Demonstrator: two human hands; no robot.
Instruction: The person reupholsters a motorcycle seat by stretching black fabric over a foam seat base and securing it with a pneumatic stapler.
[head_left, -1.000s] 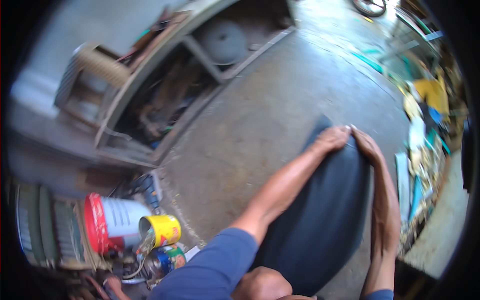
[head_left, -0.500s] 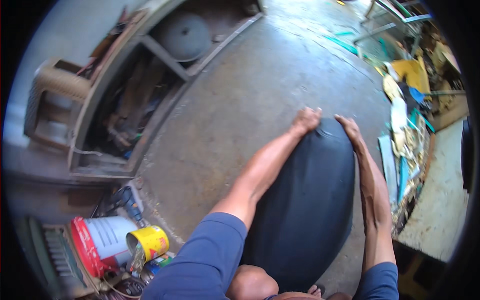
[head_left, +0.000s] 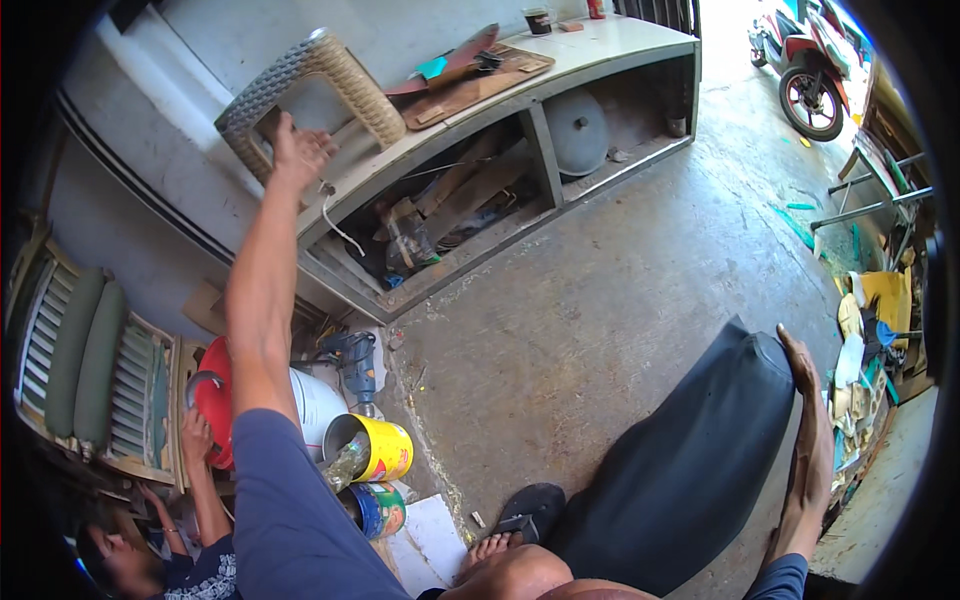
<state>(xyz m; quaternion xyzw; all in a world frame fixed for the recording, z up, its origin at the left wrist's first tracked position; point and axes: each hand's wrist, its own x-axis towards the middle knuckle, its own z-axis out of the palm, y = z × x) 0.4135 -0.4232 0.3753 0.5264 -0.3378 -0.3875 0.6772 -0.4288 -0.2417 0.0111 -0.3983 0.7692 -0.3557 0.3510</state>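
Note:
A long black motorcycle seat point(head_left: 680, 460) with a smooth, vinyl-like cover leans against my legs, its narrow end pointing away. A loose flap of cover sticks up at that end. My right hand point(head_left: 808, 375) holds the narrow end from the right side, fingers straight along its edge; its palm side is hidden. My left hand point(head_left: 300, 155) is stretched far out to the left, fingers apart and holding nothing. It appears in front of a woven-pattern plastic stool point(head_left: 365, 95) lying on the bench; I cannot tell whether they touch.
A long bench point(head_left: 625, 45) carries a wooden board point(head_left: 490, 85). Below my left arm are a drill point(head_left: 352, 365), a yellow can point(head_left: 388, 448) and a red-and-white bucket point(head_left: 310, 400). Another person's hand point(head_left: 195, 435) shows at lower left. Scraps point(head_left: 850, 400) lie right; a motorbike point(head_left: 815, 80) stands far off.
My left hand has let go of the seat's far end and swung left toward the stool. The seat has tipped to the right, with my right hand still on it. The view has turned left.

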